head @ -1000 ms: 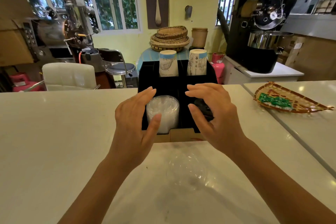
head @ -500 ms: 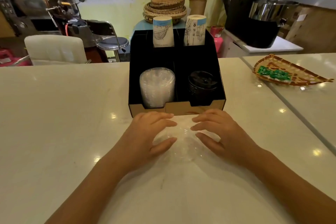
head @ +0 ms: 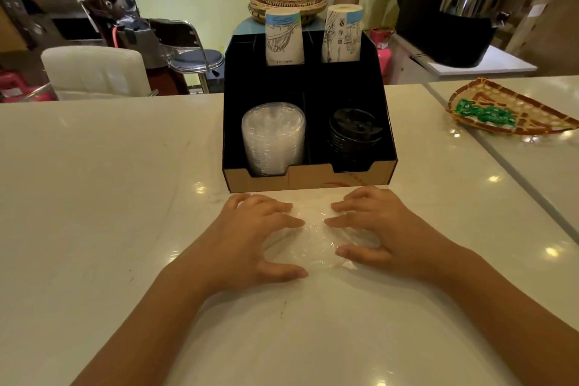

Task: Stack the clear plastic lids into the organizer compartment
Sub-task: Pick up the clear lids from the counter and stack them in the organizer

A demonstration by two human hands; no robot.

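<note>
A black organizer (head: 230,122) with a cardboard front stands on the white counter. Its front left compartment holds a stack of clear lids (head: 272,138). Black lids (head: 355,131) fill the front right compartment. On the counter just in front of the organizer lie loose clear plastic lids (head: 315,243), hard to count. My left hand (head: 250,241) rests on their left side, fingers curled onto them. My right hand (head: 380,233) presses their right side the same way. Both hands touch the lids, which stay flat on the counter.
Two stacks of printed paper cups (head: 283,37) stand in the organizer's rear compartments. A woven tray (head: 513,110) with green packets lies on the right counter beyond a seam. Behind the counter are a chair, a stool and coffee machines.
My hands came back from the organizer's front compartments down to the loose lids on the counter and settled on them. The camera tilted down and closer.
</note>
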